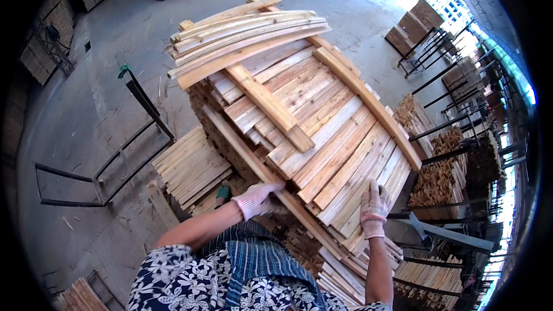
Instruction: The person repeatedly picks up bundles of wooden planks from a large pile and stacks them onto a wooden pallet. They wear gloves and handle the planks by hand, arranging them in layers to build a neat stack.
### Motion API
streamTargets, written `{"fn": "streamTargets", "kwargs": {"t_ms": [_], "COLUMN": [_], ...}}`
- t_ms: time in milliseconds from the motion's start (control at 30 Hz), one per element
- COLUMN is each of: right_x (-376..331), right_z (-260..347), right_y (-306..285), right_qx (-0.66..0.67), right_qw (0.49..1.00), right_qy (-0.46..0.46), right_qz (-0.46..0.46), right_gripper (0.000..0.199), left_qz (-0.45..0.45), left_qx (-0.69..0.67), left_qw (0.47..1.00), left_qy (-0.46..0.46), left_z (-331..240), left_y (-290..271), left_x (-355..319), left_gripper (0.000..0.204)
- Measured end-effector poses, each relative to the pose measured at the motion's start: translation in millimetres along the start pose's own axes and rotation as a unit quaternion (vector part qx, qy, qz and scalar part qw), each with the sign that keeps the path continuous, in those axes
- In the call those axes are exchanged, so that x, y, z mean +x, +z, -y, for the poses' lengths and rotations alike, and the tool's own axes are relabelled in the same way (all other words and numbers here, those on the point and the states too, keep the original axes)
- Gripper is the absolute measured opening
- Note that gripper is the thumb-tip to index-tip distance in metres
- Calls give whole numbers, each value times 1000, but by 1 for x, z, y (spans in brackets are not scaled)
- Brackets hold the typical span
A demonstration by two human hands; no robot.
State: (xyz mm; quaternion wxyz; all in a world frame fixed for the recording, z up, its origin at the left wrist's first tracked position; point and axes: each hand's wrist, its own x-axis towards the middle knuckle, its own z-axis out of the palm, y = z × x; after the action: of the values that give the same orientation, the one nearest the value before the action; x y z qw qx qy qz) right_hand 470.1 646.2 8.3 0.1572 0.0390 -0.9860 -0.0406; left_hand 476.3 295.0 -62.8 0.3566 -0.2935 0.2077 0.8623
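A tall stack of wooden planks (322, 121) fills the middle of the view, its top layer lying side by side. A long narrow wooden board (245, 150) runs slantwise along the stack's near-left side. My left hand (258, 200), in a pale glove with a pink cuff, closes its fingers on that board; the fingertips are partly hidden. My right hand (374, 204), gloved the same way, lies on the near-right planks with its fingers stretched forward. Two crosswise battens, a short one (271, 103) and a longer one (368, 106), rest on top.
Several loose boards (247, 40) are piled across the stack's far end. A lower plank pile (193, 167) stands at left, beside a black metal frame (124, 155) on the concrete floor (103, 103). Wood piles (440, 187) and dark metal racks line the right side.
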Motion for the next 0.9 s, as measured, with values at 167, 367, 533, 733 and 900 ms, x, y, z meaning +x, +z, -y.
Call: {"fn": "streamTargets", "kwargs": {"t_ms": [167, 367, 533, 733, 900], "right_x": [-1, -24, -14, -23, -15], "right_z": [30, 110, 98, 79, 78], "right_y": [-51, -145, -111, -61, -64], "right_qx": [174, 410, 154, 98, 162], "right_qw": [982, 822, 951, 984, 975], "right_qy": [24, -133, -137, -103, -71], "right_qz": [70, 372, 229, 107, 133], "right_gripper": [58, 69, 75, 65, 59], "left_qz": [90, 164, 9, 99, 229], "left_qx": [10, -1, 598, 845, 834], "left_qw": [996, 986, 768, 107, 148], "left_qy": [-27, 13, 229, 514, 479], "left_z": [0, -1, -30, -63, -118], "left_y": [-5, 66, 75, 97, 109], "left_x": [-61, -112, -88, -53, -10], "left_gripper": [39, 54, 42, 54, 65]}}
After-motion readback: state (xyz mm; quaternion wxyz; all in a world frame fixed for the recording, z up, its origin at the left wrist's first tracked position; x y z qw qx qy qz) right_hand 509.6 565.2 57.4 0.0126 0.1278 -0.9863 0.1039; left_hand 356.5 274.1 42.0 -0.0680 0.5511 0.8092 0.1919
